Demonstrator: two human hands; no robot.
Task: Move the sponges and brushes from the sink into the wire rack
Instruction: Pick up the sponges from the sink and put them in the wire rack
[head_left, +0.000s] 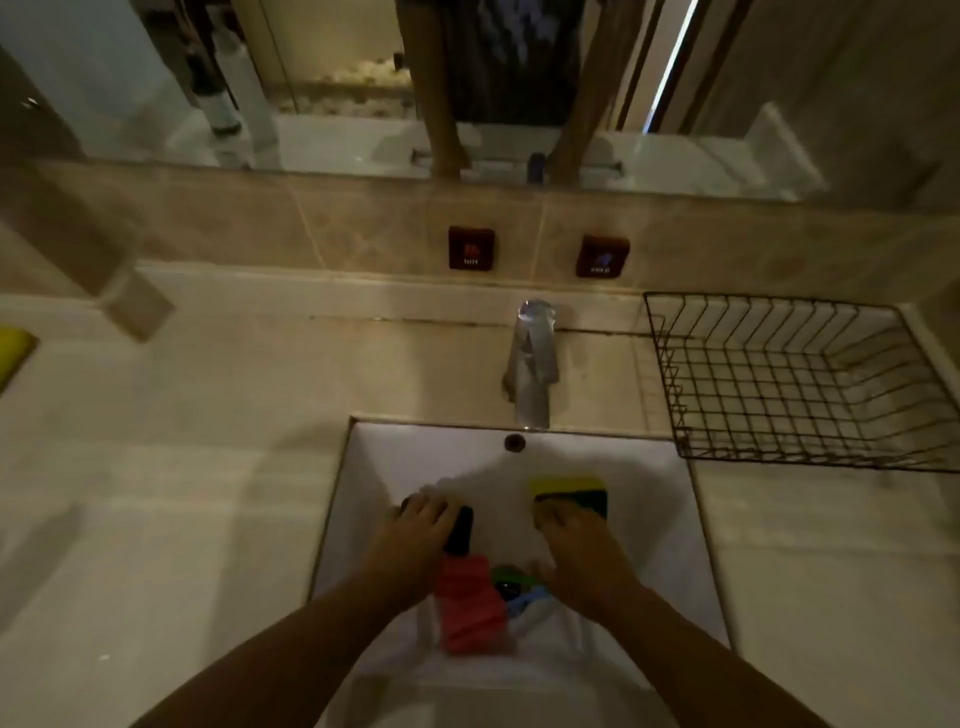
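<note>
Both my hands reach down into the white sink (649, 499). My left hand (410, 540) lies over a black brush (460, 530), fingers curled around it. My right hand (582, 556) has its fingertips on a yellow and dark green sponge (569, 491) at the basin's far right. Between my wrists lie a red sponge (470, 608) and a blue and green brush (519, 592), partly hidden. The dark wire rack (800, 384) stands on the counter to the right of the tap, with nothing in it.
A chrome tap (532, 364) rises behind the sink. Two dark hot and cold buttons (470, 248) sit on the tiled wall under a mirror. A yellow object (13, 348) lies at the far left edge of the beige counter (182, 467).
</note>
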